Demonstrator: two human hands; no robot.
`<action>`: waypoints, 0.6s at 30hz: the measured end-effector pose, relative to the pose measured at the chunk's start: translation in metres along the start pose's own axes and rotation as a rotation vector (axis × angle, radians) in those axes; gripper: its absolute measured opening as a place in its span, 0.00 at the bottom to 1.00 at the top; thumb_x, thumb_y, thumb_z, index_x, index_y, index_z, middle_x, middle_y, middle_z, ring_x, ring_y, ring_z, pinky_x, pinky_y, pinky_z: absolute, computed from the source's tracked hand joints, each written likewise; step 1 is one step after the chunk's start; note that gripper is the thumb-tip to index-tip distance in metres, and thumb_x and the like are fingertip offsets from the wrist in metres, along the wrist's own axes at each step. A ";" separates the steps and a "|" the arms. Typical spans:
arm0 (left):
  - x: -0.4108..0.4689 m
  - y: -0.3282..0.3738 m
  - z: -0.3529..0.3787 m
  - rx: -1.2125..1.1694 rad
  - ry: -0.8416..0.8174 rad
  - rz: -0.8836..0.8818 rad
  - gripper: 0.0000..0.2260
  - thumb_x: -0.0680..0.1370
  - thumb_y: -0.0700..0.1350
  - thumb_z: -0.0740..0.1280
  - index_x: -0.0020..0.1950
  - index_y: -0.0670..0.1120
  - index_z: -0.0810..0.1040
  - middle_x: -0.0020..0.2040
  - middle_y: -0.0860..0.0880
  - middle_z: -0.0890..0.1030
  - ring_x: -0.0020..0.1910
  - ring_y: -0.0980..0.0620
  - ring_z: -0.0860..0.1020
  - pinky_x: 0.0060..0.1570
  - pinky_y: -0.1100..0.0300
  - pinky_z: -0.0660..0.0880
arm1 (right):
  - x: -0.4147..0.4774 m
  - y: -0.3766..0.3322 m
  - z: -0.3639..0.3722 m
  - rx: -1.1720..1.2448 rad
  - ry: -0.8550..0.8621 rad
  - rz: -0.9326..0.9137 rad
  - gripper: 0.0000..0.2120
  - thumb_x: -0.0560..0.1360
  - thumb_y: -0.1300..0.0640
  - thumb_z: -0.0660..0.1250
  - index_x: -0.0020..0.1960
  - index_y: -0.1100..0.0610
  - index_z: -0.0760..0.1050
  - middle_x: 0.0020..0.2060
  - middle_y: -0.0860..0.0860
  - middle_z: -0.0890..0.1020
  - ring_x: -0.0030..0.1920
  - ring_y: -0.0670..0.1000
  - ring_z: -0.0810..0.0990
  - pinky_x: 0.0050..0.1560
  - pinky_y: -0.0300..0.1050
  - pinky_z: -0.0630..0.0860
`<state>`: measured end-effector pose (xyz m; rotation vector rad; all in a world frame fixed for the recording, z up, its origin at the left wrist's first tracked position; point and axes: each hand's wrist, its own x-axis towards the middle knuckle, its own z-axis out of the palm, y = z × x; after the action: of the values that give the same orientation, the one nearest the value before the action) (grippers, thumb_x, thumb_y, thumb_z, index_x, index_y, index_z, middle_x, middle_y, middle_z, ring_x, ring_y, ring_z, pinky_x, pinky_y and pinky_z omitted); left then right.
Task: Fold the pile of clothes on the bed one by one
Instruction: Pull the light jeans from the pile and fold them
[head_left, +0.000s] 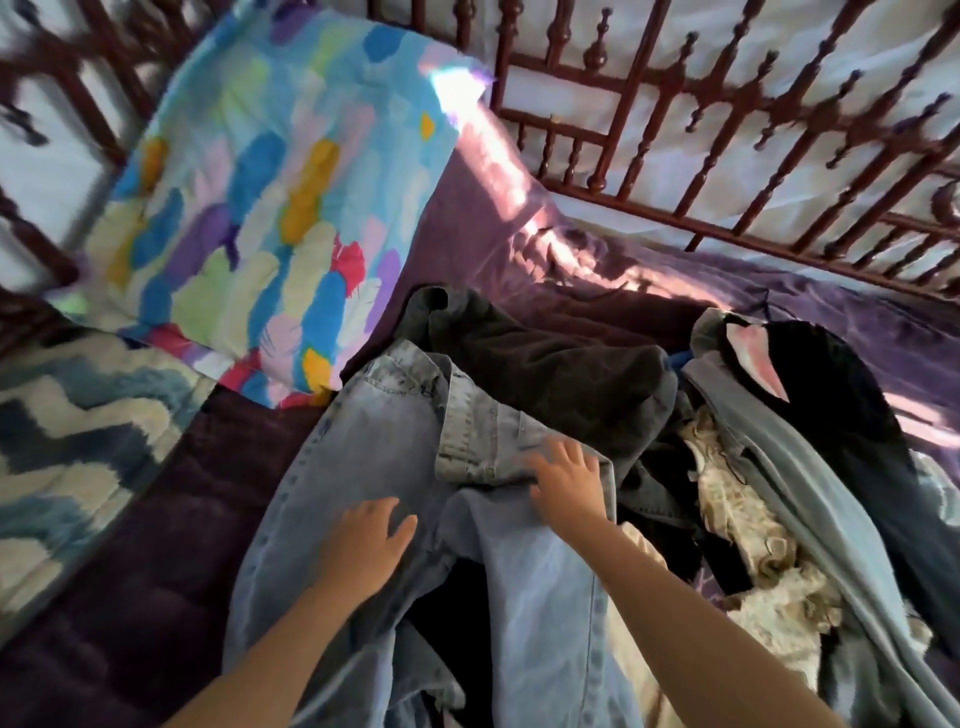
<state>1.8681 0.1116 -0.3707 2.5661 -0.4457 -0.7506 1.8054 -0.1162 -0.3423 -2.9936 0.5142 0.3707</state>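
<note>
Light blue jeans (363, 447) lie spread over the near middle of the bed, waistband pointing away from me. My left hand (366, 545) rests flat on the left leg with straight fingers. Just below the waistband, my right hand (563, 480) presses on the jeans with fingers spread. To the right sits the pile of clothes: a dark brown garment (550, 374), a black garment with a pink-and-white patch (831, 374), a grey-blue garment (789, 467) and a cream patterned cloth (748, 525).
The bed has a purple cover (130, 571). A colourful feather-print pillow (270, 208) leans at the back left, and a blue zigzag blanket (67, 441) lies at the left. A dark red turned-wood headboard rail (727, 130) runs along the back.
</note>
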 end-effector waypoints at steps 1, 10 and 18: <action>0.011 0.000 0.002 -0.030 -0.004 -0.008 0.23 0.81 0.54 0.56 0.72 0.44 0.65 0.70 0.45 0.68 0.69 0.47 0.66 0.68 0.54 0.63 | 0.015 0.005 0.010 -0.066 -0.005 -0.050 0.18 0.60 0.56 0.76 0.50 0.51 0.81 0.54 0.56 0.77 0.60 0.60 0.71 0.58 0.54 0.69; 0.056 0.005 0.016 -0.149 -0.024 -0.035 0.22 0.81 0.55 0.55 0.72 0.46 0.65 0.70 0.48 0.68 0.69 0.49 0.66 0.67 0.54 0.65 | 0.100 0.051 -0.036 -0.018 0.167 0.176 0.10 0.76 0.54 0.61 0.51 0.58 0.77 0.51 0.55 0.80 0.57 0.58 0.73 0.57 0.52 0.66; 0.008 -0.014 0.037 0.050 0.013 -0.029 0.33 0.75 0.64 0.47 0.66 0.44 0.72 0.65 0.45 0.73 0.65 0.44 0.69 0.64 0.50 0.67 | 0.024 0.074 -0.011 0.343 0.107 0.528 0.26 0.81 0.47 0.53 0.75 0.57 0.56 0.74 0.57 0.59 0.74 0.57 0.54 0.70 0.56 0.55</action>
<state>1.8565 0.1091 -0.4094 2.6280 -0.4295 -0.7407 1.8052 -0.1945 -0.3401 -2.5213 1.2425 0.1300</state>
